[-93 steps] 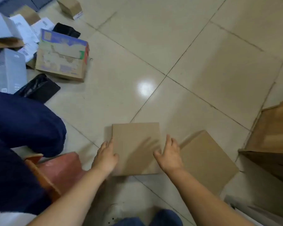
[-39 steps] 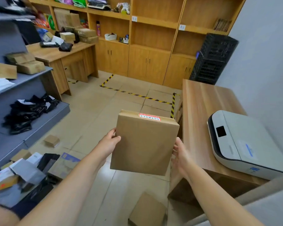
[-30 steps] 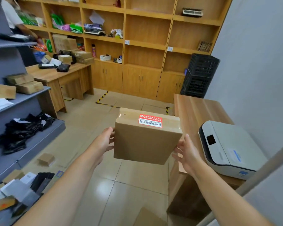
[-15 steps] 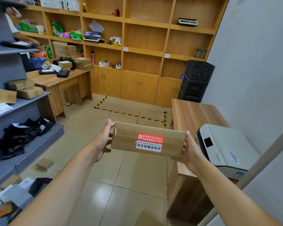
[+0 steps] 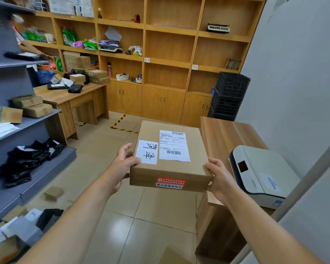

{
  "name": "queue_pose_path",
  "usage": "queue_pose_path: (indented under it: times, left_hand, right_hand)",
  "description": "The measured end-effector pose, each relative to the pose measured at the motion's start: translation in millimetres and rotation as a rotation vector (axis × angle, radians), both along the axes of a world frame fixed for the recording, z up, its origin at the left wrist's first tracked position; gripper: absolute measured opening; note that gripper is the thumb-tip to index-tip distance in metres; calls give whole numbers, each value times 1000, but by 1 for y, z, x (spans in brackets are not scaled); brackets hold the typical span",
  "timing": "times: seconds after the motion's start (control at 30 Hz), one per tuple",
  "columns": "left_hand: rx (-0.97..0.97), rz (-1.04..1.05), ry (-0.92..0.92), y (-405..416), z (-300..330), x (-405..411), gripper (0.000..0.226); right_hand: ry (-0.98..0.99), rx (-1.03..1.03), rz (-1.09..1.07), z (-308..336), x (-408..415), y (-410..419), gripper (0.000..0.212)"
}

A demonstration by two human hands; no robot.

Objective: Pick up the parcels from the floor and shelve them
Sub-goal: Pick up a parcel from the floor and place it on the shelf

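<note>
1. You hold the cardboard parcel (image 5: 170, 159) in the air at the centre of the view, above the tiled floor (image 5: 95, 161), its broad top face turned up towards you
2. On that top face sit a white shipping label (image 5: 173, 145) with barcodes and, just left of it, a white slip (image 5: 147, 151) with handwritten characters; a red sticker (image 5: 171, 182) is on the near side face
3. Your left hand (image 5: 123, 165) grips the parcel's near left corner, thumb on top at the slip's edge, fingers (image 5: 125, 148) spread along the left side
4. Your right hand (image 5: 218, 177) clasps the near right corner, its fingers wrapped around the edge; both hands are closed on the parcel
5. To the right, a wooden desk (image 5: 227, 134) carries a white printer (image 5: 263, 174) near your right hand
6. On the left, a grey metal shelf (image 5: 32, 119) holds cardboard boxes (image 5: 31, 108) on an upper level and black bags (image 5: 27, 159) on a lower one
7. More parcels lie on the floor at the near left: a small box (image 5: 53, 193) and a heap of packages (image 5: 19, 229)
8. Across the far wall stands a wooden shelving unit (image 5: 170, 60), with a second desk (image 5: 71, 94) in front of it at the left carrying boxes, and stacked black crates (image 5: 229, 96) at the right
</note>
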State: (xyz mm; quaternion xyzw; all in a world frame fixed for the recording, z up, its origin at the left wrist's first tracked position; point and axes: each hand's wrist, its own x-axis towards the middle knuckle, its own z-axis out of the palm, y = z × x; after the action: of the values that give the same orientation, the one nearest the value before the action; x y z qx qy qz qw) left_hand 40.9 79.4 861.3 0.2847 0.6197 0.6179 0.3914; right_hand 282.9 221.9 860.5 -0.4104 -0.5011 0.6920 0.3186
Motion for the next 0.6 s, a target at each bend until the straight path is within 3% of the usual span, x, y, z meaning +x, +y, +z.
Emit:
queue_pose_path:
  times: [0.3,0.6]
  left_hand:
    - [51,-47,39,-8,0,1,71]
    - [74,-102,125,-18,-3,-17,77]
  right_hand:
    - [69,86,-60,1,-9,-10,44]
    - [7,291,-80,10,-29,-25,46]
